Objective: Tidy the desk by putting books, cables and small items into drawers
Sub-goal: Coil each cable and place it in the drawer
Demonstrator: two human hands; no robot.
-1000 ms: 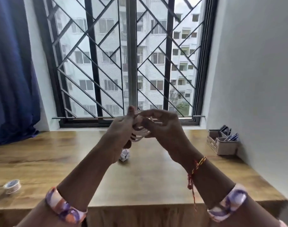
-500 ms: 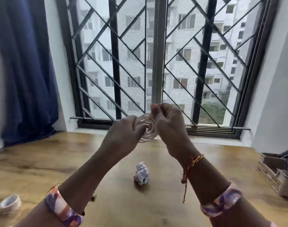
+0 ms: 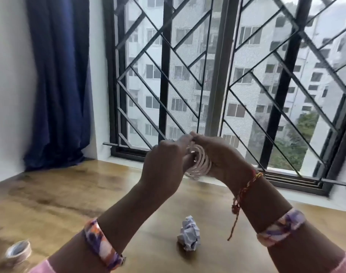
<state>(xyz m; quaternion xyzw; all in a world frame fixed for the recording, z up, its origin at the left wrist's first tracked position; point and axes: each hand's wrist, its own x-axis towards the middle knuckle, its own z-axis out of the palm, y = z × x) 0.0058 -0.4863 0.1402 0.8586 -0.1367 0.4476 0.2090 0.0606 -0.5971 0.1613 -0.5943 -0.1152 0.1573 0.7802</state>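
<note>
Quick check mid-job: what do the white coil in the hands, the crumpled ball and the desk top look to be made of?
Coiled cable: likely plastic-sheathed, smooth off-white, bending in neat loops; both hands grip it.
Crumpled ball: paper, matte white with sharp creases and faint bluish marks.
Desk top: wood or wood-look laminate, brown grain streaks with a light sheen; which one, I cannot tell.

cable (image 3: 199, 162): white, wound in a tight coil of several loops, held up in the air above the desk (image 3: 59, 194), betw. both hands, near the window-side edge; coil stands roughly on edge
paper ball (image 3: 188, 235): white, crumpled, lies on desk top, mid area toward the near edge, below the coil, apart from it
tape roll (image 3: 18, 251): small, pale, blurred; lies flat at near left corner of desk
</note>
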